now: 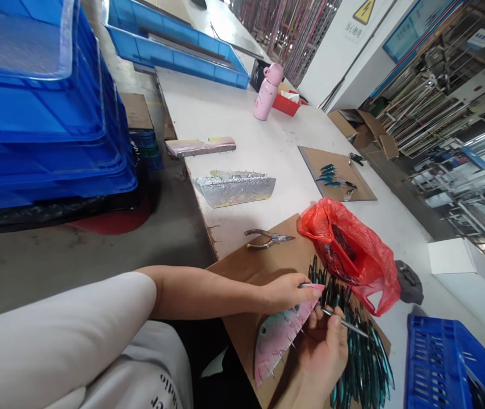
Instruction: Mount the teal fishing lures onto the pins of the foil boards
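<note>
1. Now, your left hand (287,292) is closed on the pink-and-green, spike-edged half-oval plate (283,338), near 1 end.
2. Your right hand (321,349), just beside it, pinches a slim silver metal tool (352,326).
3. Work seems under way: many glossy blue-green slivers (359,363) lie beside your right hand; which are finished, you can't tell.
4. Your left fingers cover that plate end; tool-tip contact is unclear, as are the contents of the crumpled red plastic bag (370,255) beyond your hands.

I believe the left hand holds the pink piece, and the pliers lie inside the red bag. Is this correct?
Not quite. The pliers are outside the red bag: the head view shows them lying mostly on the brown cardboard. The left hand does hold the pink piece.
</note>
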Available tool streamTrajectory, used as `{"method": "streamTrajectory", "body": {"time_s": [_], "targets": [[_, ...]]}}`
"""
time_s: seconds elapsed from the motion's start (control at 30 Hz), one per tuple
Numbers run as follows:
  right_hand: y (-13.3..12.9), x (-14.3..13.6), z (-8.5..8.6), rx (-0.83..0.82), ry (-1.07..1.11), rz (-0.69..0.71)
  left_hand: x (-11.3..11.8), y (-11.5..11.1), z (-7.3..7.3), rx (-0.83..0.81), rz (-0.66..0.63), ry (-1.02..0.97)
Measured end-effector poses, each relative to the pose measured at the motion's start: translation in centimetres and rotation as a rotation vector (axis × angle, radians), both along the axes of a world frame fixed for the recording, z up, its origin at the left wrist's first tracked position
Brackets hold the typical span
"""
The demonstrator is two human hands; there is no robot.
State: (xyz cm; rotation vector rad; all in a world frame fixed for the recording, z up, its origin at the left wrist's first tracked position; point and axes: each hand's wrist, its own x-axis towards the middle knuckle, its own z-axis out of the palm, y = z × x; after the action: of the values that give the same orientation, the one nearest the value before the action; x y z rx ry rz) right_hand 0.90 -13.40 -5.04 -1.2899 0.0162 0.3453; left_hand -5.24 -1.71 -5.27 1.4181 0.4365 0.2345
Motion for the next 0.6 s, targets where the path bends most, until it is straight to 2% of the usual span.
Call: {"method": "streamTrajectory", "body": {"time_s": [0.1,0.17,0.3,0.5,0.6], "targets": [[0.1,-0.4,0.3,-0.123,-0.056,-0.036,-0.2,0.8,0.0,0.155,0.105,-0.057],[0.1,-0.4,0.2,-0.208,-0.084,-0.034,-0.4,1.5,0.1,0.185,0.169,-0.088],[0.0,-0.4,-0.2,-0.234,-0.116,-0.004,-0.7,2.3,0.2,0.073,0.155,-0.111],[0.0,-0.1,-0.1,-0.097,-0.092,0.013,-0.3,2.0,0.5,-0.15,0.07,-0.172],[0.1,0.7,0.3,-0.053,-0.057,0.043,-0.2,1.8,0.4,-0.167,0.028,-0.164]]}}
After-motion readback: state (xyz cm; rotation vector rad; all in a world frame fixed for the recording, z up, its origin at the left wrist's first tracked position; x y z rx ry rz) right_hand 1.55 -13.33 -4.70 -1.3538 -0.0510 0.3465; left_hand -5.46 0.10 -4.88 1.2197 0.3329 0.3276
